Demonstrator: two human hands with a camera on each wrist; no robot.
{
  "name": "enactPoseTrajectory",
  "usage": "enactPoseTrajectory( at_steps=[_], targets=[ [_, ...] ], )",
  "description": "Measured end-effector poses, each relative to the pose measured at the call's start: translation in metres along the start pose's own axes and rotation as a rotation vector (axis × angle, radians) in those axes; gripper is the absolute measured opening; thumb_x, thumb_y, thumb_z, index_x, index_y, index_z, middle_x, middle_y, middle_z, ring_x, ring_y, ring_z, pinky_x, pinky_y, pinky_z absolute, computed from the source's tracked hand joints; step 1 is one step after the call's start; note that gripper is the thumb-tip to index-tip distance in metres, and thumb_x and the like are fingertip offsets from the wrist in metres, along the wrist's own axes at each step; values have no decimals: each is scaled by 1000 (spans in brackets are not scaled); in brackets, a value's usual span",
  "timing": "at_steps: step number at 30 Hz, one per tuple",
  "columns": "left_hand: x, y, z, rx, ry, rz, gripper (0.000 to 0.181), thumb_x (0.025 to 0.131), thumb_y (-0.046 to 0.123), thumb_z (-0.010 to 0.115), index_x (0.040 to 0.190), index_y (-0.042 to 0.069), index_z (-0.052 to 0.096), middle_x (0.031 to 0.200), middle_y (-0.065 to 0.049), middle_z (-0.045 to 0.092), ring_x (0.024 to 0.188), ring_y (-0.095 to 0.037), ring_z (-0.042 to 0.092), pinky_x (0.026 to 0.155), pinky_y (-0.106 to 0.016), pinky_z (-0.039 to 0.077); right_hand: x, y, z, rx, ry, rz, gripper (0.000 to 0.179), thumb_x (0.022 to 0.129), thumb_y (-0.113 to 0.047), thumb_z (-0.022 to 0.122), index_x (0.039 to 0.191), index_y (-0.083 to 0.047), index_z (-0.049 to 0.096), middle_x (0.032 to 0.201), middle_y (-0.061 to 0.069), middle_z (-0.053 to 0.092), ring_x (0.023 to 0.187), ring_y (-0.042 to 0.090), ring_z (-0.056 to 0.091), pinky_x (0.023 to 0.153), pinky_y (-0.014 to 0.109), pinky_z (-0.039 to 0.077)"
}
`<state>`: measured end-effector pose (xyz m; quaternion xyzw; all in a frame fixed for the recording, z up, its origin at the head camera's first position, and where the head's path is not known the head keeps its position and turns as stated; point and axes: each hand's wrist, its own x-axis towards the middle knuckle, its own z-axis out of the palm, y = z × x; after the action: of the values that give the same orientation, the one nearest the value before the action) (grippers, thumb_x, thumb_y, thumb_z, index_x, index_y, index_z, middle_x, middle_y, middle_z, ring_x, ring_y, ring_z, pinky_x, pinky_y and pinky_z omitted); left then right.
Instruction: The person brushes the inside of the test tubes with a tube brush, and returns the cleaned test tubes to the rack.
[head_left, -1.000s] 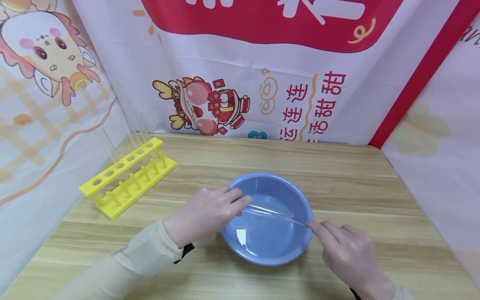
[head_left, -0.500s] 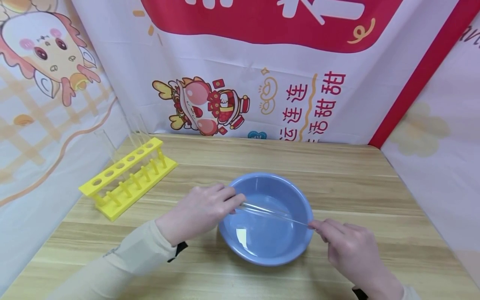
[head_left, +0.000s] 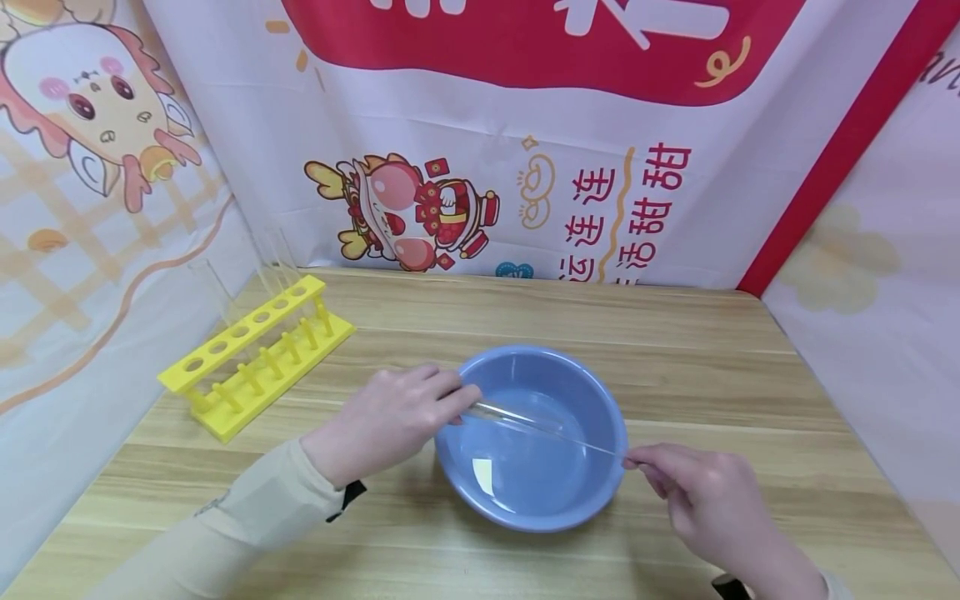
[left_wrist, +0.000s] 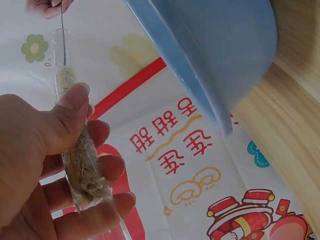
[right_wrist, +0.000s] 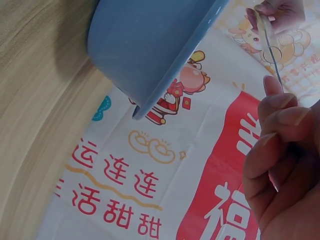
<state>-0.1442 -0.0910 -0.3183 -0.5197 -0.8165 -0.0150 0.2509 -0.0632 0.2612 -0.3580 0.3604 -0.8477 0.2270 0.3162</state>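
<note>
My left hand [head_left: 393, 421] grips a clear glass test tube [left_wrist: 57, 46], which lies tilted above the blue basin [head_left: 540, 518] with its mouth toward the right hand. Inside the tube sits the pale bristle head of a test tube brush [left_wrist: 86, 167], seen in the left wrist view between the thumb and fingers. The brush's twisted wire handle [right_wrist: 274, 62] comes out of the mouth. My right hand [head_left: 708, 492] pinches the end of that wire just past the basin's right rim, its other fingers curled. In the head view the left fingers cover the tube's closed end.
A yellow test tube rack [head_left: 258, 346] stands at the left of the wooden table [head_left: 675, 350], with several clear tubes [head_left: 213, 287] in it. Printed cloth [head_left: 465, 108] hangs behind and along both sides.
My left hand has drawn to the left with the tube, and my right hand has shifted slightly right. More wire shows between them. The basin and rack stay put.
</note>
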Motion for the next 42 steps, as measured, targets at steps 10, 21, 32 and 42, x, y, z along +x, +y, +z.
enactPoseTrajectory(
  at_steps=[10,21,32,42],
  targets=[
    [-3,-4,-1,2,14,2,34,85,22,80,115,13,69,97,-3,69,83,-17,66,58,-25,57,-2,-1,-9,43,-43,56,44,107,-35,39,94,-12,75,84,-8,73,63,-7,57,55,10,48],
    [-7,-7,-3,-3,8,-9,37,83,19,82,116,13,67,98,-4,69,83,-18,67,58,-27,58,-3,-3,-17,11,-70,99,46,107,-37,39,91,-11,74,85,-13,73,64,-11,56,56,9,48],
    [-9,-10,-5,-6,-14,-29,36,84,20,81,117,14,68,100,-4,69,85,-19,68,60,-28,59,-13,5,-19,31,-53,99,44,106,-38,41,94,-12,74,84,-11,73,66,-9,58,57,10,48],
    [-12,-12,-6,0,-10,-30,33,85,20,80,115,14,68,95,-3,67,80,-17,65,55,-26,56,-16,4,-24,49,-67,132,45,105,-40,39,93,-14,74,83,-12,71,62,-8,53,56,9,46]
  ],
)
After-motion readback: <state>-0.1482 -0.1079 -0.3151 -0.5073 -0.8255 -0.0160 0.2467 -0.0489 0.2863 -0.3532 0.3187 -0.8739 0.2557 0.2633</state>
